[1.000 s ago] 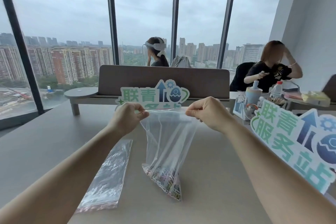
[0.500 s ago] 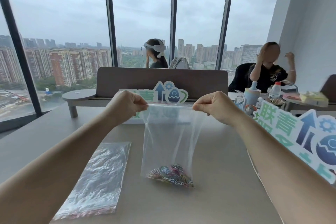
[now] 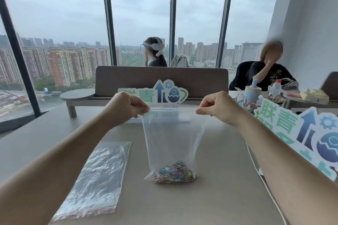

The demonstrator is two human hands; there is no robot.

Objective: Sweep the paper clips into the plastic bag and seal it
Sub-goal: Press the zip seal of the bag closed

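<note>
A clear plastic zip bag (image 3: 173,133) hangs upright over the table, its bottom resting on the tabletop. A heap of coloured paper clips (image 3: 172,172) lies inside at the bottom. My left hand (image 3: 126,107) pinches the top left corner of the bag and my right hand (image 3: 215,107) pinches the top right corner. The red-lined zip strip (image 3: 173,107) is stretched straight between them. Whether the strip is pressed shut I cannot tell.
A stack of spare clear bags (image 3: 95,182) lies flat at the left on the grey table (image 3: 210,197). A cut-out sign (image 3: 301,129) stands at the right, another sign (image 3: 164,94) behind the bag. A white cable (image 3: 263,182) runs along the right. Two people sit beyond the divider (image 3: 161,80).
Both hands have moved apart and pulled the bag's top taut. The bag went from hanging slanted to upright, and the clips settled flat at its bottom.
</note>
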